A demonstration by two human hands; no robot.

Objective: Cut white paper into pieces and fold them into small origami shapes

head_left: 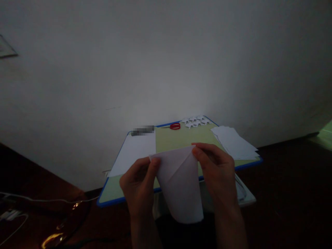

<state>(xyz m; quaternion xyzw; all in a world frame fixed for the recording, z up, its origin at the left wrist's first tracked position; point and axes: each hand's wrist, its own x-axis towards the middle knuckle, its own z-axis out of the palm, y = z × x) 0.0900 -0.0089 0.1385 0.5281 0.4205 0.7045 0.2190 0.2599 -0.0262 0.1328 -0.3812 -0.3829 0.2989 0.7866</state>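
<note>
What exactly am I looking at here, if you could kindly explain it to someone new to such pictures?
No machine here: these are a person's two bare hands, seen from a camera worn on the head, looking forward and down. The left hand and the right hand pinch a creased paper near its upper corners. On the blue-edged green table lie a white sheet to the left, loose sheets to the right, and, toward the far side, red-handled scissors and small white shapes.
</note>
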